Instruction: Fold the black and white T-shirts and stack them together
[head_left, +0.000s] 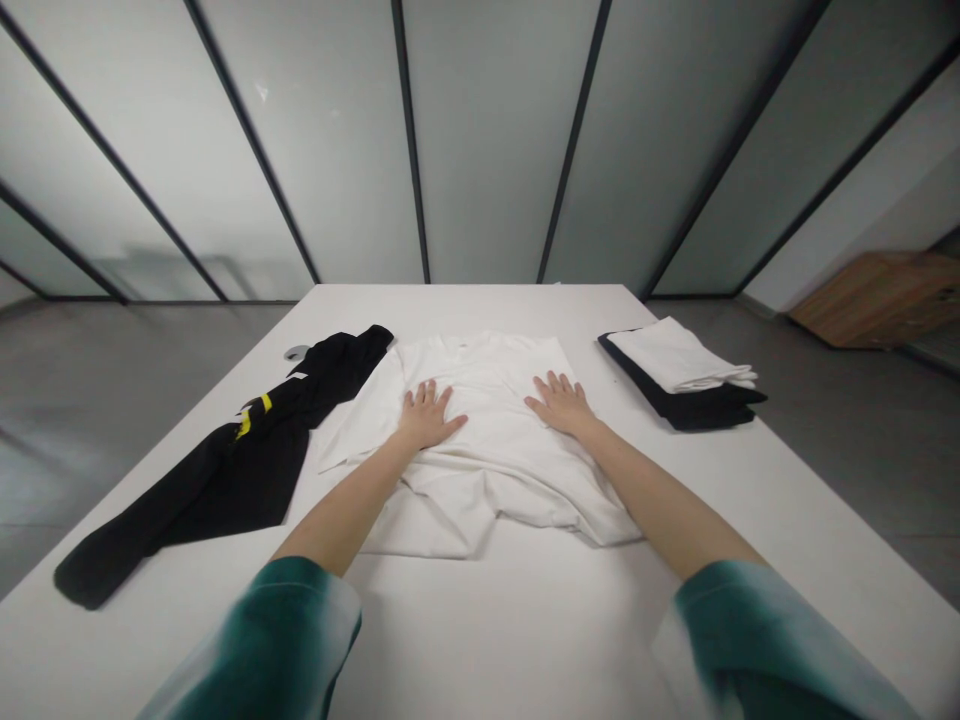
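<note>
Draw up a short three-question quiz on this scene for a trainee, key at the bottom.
1. The left hand and right hand both lie flat on what? a) the bare tabletop; b) the white garment; c) the panelled wall.
2. True or false: at the person's right, black cloth lies folded on top of white.
3. Fill in: from the person's view, the black garment with yellow marks lies to the ____ of the white garment.

Key: 1. b. 2. False; the white folded cloth lies on the black folded cloth. 3. left.
</note>
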